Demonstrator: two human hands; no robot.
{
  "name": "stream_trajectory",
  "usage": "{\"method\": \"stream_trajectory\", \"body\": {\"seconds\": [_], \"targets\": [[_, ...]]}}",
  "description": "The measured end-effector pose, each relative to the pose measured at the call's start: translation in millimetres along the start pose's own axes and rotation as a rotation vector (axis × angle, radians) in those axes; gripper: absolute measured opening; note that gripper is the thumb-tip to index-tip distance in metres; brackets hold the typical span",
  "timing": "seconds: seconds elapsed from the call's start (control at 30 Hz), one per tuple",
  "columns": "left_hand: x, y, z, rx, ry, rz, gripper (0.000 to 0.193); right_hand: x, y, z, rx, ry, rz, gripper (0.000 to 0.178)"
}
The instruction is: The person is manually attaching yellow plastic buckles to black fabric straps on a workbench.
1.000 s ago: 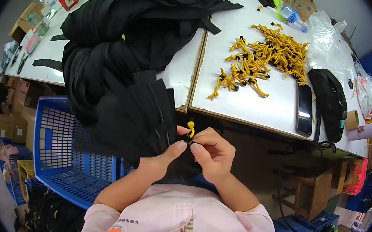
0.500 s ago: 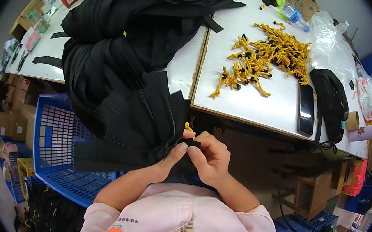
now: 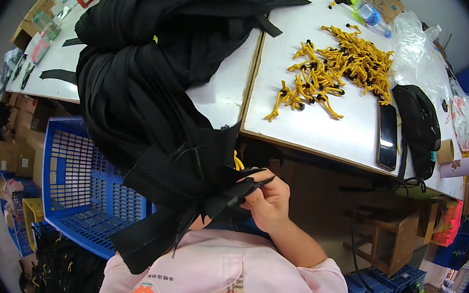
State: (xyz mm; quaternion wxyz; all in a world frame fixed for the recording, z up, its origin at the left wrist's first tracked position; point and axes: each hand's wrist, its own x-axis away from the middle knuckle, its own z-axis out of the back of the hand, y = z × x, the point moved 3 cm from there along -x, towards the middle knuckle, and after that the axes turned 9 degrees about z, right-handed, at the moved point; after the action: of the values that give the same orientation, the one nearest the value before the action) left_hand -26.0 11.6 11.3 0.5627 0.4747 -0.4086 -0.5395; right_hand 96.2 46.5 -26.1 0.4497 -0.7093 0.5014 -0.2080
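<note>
Long black zippers point(image 3: 162, 179) hang in a bundle from the table edge down in front of my chest, their ends fanned out. My right hand point(image 3: 269, 203) is closed, thumb and fingers pinching the end of one black zipper tape. Beneath the bundle lies my left hand point(image 3: 200, 223), of which only a sliver shows; its fingers are hidden by the tapes. A looped piece of yellow cord point(image 3: 238, 161) shows just above the tape ends, near my right fingers. What holds the cord is hidden.
The zippers' main heap point(image 3: 161, 24) covers the left table. Knotted yellow cord pulls point(image 3: 357, 62) with black ends are piled on the right table point(image 3: 299, 131), near a phone point(image 3: 387, 137), a black pouch point(image 3: 417, 125) and a paper cup point(image 3: 461, 167). A blue basket point(image 3: 68, 209) stands at my left.
The zipper ends have swung toward my chest and now cover my left hand. My hands, thumbs together before, have parted, and the right one has turned slightly.
</note>
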Motion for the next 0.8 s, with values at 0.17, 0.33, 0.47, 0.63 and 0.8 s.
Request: {"method": "stream_trajectory", "body": {"seconds": [0.17, 0.33, 0.47, 0.63, 0.8], "targets": [[-1, -4, 3, 0.227, 0.067, 0.199, 0.027, -9, -23, -5, 0.672, -0.164, 0.629, 0.014], [4, -17, -5, 0.344, -0.024, 0.356, 0.032, -27, -35, -6, 0.423, -0.305, 0.187, 0.009], [6, -21, -7, 0.197, 0.017, 0.309, 0.031, -20, -30, 5, 0.266, -0.371, -0.097, 0.007], [14, -30, -11, 0.009, 0.071, 0.259, 0.031, -19, -26, 14, 0.133, -0.380, -0.277, 0.009], [-1, -6, -7, 0.351, 0.281, 0.218, 0.017, 10, 2, -11, 0.673, -0.925, -0.223, 0.025]]}}
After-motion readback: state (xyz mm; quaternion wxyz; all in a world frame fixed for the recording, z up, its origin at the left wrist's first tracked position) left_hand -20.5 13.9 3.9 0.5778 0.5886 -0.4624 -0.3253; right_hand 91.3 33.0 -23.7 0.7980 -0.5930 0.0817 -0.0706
